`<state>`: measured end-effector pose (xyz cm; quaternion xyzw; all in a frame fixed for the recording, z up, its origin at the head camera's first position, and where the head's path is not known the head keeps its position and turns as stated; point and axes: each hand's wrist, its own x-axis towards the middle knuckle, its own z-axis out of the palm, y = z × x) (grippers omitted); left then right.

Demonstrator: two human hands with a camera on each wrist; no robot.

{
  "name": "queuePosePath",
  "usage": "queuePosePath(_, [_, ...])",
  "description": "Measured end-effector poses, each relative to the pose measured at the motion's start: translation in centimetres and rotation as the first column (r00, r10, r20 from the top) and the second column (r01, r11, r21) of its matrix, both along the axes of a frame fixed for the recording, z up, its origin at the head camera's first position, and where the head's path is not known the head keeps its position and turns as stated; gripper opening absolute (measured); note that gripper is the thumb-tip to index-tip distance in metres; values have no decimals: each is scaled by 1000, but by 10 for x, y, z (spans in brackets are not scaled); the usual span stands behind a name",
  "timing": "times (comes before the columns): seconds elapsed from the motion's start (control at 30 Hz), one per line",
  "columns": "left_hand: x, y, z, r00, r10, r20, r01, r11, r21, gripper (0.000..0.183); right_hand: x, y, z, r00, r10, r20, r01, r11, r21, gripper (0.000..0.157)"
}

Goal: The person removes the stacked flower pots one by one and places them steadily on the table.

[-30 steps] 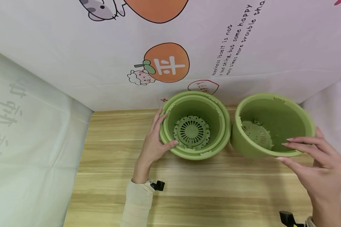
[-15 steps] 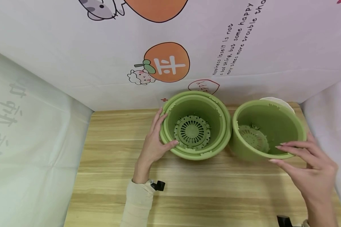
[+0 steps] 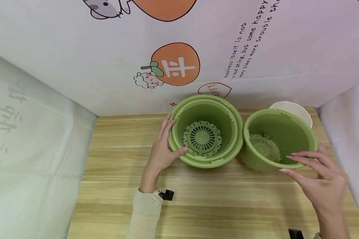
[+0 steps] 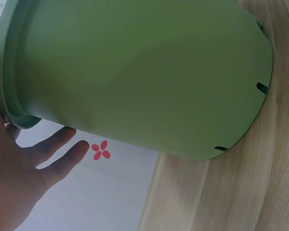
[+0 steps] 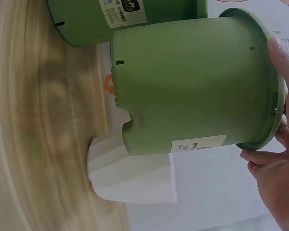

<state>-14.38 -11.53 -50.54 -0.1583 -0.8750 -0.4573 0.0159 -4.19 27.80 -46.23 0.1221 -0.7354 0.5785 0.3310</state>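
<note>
Though slanted, “HAPPY” (image 3: pixel 214 90) behind nested pots (image 3: pixel 202 138), left hand (image 3: pixel 162 150) clamped on these, right hand (image 3: pixel 326 179) on a labelled pot (image 5: pixel 197 86).

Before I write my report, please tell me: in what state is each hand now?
Left hand: holding the nested green pots at the rim.
Right hand: holding the single green pot by its rim.

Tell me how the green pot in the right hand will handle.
The green pot shows no bend where the right hand pinches it, so it's probably stiff. Being hollow, it's likely light for its size. Its smooth wall might slip.
</note>
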Motion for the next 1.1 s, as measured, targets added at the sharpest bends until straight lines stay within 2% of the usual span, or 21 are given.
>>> queuePosePath(0.2, [0, 0, 0, 1000, -1, 0, 1, 1000, 4, 106, 0, 3, -9, 1000, -18, -3, 18, 999, 34, 48])
queuePosePath(0.43, [0, 0, 0, 1000, 1, -1, -1, 1000, 2, 107, 2, 7, -22, 999, -30, 24, 29, 999, 30, 49])
queuePosePath(0.67, [0, 0, 0, 1000, -4, -7, 4, 1000, -1, 107, 6, 10, -32, 999, -51, 4, 51, 998, 36, 53])
queuePosePath(0.9, [0, 0, 1, 1000, -6, -15, 6, 1000, 3, 107, 10, 4, -32, 994, -98, 53, 91, 988, 127, 50])
queuePosePath(1.1, [-1, 0, 1, 1000, -5, -13, 5, 1000, 5, 107, 7, 8, -45, 991, -119, 53, 108, 977, 183, 51])
